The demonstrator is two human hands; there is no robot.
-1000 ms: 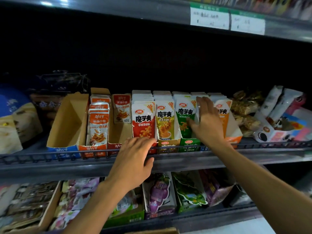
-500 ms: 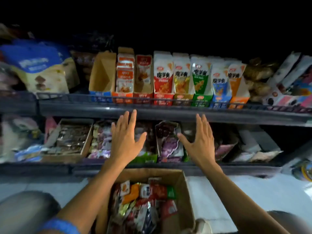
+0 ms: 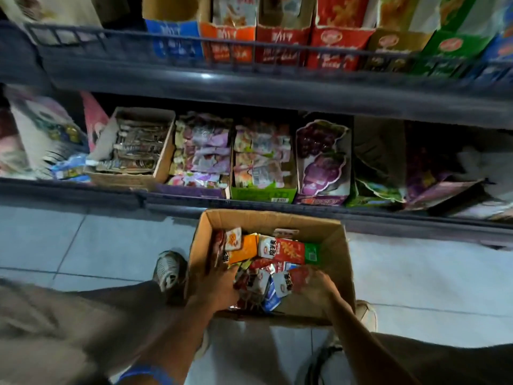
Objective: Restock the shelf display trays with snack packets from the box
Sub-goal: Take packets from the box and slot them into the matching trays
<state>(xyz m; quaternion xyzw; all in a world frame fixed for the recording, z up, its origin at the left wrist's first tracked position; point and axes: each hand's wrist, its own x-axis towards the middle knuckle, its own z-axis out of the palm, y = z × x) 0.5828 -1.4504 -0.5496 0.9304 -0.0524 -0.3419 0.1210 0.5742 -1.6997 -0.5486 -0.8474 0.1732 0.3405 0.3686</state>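
- Two hands down in the cardboard box [image 3: 337, 247], which sits on the tiled floor [image 3: 111, 245] in front of the lower shelf [image 3: 83, 187].
- Left hand [image 3: 215, 287] lies on the heap of snack packets [image 3: 266, 262], fingers bent into it; whether it grips one, cannot tell.
- Right hand [image 3: 316, 284] at the heap's right edge, fingers curled down among the packets; grasp also cannot tell, blurred.
- Packets are mixed: orange, red, green, blue-white, lying loose at all angles.
- Upper shelf display trays [image 3: 283, 45] behind a wire rail [image 3: 249, 48], tops cut off by the frame edge.
- Lower shelf: brown carton of dark wrappers [image 3: 133, 151], trays of pastel packets [image 3: 202, 154], a grape-printed pack [image 3: 322, 159]; far right is dark and smeared.
- Shoe [image 3: 169, 269] just left of the box, another shoe [image 3: 366, 315] at its right corner; both knees fill the bottom corners.
- Blue wristband [image 3: 144, 373] on the left forearm.
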